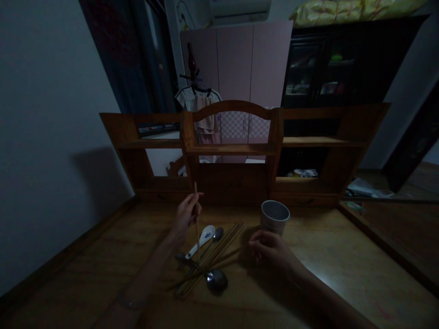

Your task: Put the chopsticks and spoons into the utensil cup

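My left hand [188, 210] is closed around a chopstick [197, 233], which stands nearly upright with its lower end over a pile of utensils. In that pile lie several chopsticks [228, 240], a white ceramic soup spoon [207, 235] with a blue mark, a small metal spoon [218, 234] and a larger metal spoon [216, 281] with a round bowl. My right hand [267, 246] has its fingers curled together just in front of a grey cup [275, 211]. A thin brown streak runs from the pile towards those fingers; whether they hold it is unclear.
Everything lies on a wooden tabletop [144, 237]. A wooden shelf unit [233, 148] stands along its far edge, and a white wall [51, 137] rises at left. Pink cabinets [236, 64] and a dark glass-fronted cupboard [318, 68] are behind. The room is dim.
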`<state>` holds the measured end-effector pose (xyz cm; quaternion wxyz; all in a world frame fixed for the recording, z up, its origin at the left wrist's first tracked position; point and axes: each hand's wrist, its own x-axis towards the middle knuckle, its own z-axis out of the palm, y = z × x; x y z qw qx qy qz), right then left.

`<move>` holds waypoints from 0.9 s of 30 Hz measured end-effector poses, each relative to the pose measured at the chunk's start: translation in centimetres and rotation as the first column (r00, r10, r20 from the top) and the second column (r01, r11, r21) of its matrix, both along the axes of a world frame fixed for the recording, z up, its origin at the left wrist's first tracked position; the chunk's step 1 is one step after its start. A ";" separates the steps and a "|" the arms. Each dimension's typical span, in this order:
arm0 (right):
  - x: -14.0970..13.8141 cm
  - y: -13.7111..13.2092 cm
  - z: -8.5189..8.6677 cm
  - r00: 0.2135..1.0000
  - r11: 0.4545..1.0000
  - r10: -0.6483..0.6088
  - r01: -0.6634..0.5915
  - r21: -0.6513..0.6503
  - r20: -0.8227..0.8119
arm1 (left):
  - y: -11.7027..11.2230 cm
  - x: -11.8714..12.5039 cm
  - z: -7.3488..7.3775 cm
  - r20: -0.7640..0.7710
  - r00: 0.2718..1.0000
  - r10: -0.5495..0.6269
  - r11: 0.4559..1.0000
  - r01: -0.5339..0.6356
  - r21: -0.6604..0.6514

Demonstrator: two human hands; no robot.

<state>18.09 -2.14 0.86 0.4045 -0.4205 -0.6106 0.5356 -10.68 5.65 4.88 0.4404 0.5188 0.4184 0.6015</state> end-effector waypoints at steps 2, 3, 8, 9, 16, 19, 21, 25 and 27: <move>-0.2 0.1 -0.8 1.000 0.999 0.023 -0.022 -0.046 0.013 | -0.4 0.8 -0.5 -0.154 0.986 -0.071 0.997 0.065 -0.042; -0.2 0.2 -1.1 0.999 0.998 0.028 -0.027 -0.064 0.017 | -0.6 1.3 -0.8 -0.235 0.965 -0.116 0.993 0.106 -0.058; -0.5 0.4 -2.1 0.998 0.991 0.036 -0.041 -0.126 -0.044 | -1.8 3.6 -3.0 -0.628 0.753 -0.195 0.978 0.195 -0.070; -0.5 0.3 -2.1 0.998 0.990 0.040 -0.048 -0.135 -0.057 | -2.0 3.9 -3.5 -0.691 0.705 -0.160 0.983 0.179 -0.044; -0.7 -0.1 -1.9 0.994 0.987 0.071 -0.082 -0.136 -0.085 | -2.6 4.9 -5.5 -0.843 0.536 -0.053 0.995 0.101 0.002; -0.6 0.0 -2.3 0.991 0.986 0.079 -0.094 -0.138 -0.111 | -2.6 5.0 -5.8 -0.850 0.524 -0.061 0.993 0.114 -0.001; -0.6 0.1 -2.5 0.989 0.985 0.087 -0.104 -0.141 -0.120 | -2.5 5.2 -5.8 -0.858 0.507 -0.080 0.992 0.127 -0.017; -0.7 0.2 -2.5 0.992 0.985 0.083 -0.097 -0.145 -0.098 | -2.4 5.4 -5.3 -0.859 0.497 -0.121 0.990 0.126 -0.066; -0.7 0.2 -2.4 0.993 0.985 0.086 -0.096 -0.143 -0.080 | -2.3 5.5 -5.0 -0.849 0.509 -0.144 0.987 0.133 -0.087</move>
